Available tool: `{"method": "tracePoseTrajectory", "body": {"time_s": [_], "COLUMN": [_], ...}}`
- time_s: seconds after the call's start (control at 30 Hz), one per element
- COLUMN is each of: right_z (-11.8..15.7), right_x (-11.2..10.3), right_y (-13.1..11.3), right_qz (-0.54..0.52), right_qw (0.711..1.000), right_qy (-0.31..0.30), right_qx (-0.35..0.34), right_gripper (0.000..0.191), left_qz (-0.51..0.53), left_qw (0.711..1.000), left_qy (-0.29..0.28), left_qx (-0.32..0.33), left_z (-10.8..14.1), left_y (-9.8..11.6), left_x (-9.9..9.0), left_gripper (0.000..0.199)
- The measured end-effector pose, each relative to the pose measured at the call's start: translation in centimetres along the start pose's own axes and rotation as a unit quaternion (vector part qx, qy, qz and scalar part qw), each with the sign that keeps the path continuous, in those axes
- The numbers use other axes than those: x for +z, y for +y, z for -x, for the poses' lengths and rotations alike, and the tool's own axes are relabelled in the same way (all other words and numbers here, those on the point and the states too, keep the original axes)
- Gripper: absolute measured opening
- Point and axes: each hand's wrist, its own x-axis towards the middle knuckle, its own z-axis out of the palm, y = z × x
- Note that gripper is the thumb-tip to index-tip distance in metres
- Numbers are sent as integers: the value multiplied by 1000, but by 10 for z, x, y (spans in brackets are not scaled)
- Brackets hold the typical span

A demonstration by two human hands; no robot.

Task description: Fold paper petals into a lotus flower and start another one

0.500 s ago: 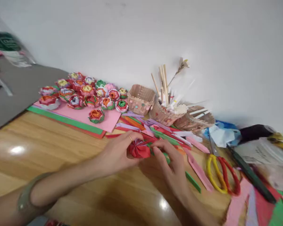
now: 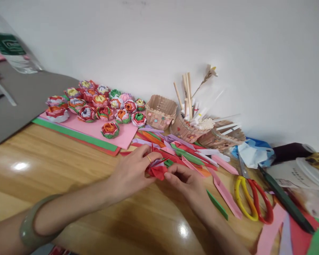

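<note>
My left hand, with a ring on one finger and a bangle on the wrist, is closed around a red and purple folded paper flower. Its thumb side and fingertips hide part of the folds. From the right, my right hand pinches the flower's red edge between thumb and fingertips. A bit of green paper shows just above the right fingertips; whether it belongs to the flower I cannot tell. Behind both hands lies a pile of folded paper strips in several colours.
Finished paper flowers sit on stacked coloured sheets at left. Decorated baskets stand against the wall, one holding sticks. Scissors, a dark green cutter and paper scraps lie at right. A plastic bottle is far left.
My right hand has moved in closer to the flower, its fingertips now at the red edge. The flower has tilted slightly in my left hand. The view has shifted a little.
</note>
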Motion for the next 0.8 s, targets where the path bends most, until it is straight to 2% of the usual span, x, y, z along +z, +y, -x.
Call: {"method": "tracePoseTrajectory", "body": {"time_s": [0.27, 0.57, 0.7, 0.8], "right_z": [-1, -3, -5, -5], "right_x": [-1, -2, -5, -7], "right_y": [2, 2, 5, 4], "right_qz": [27, 42, 29, 6], "right_qw": [999, 999, 999, 999], "right_qy": [24, 10, -10, -39], "right_qx": [-16, -14, -10, 2], "right_gripper": [27, 30, 30, 31], "left_qz": [200, 329, 349, 309], "left_qw": [978, 939, 931, 948], "left_qy": [-5, -7, -10, 4], "left_qx": [-50, -98, -103, -69], "left_z": [-1, -2, 0, 2], "left_y": [-3, 1, 1, 0], "left_x": [6, 9, 9, 9], "left_gripper": [37, 37, 39, 40]}}
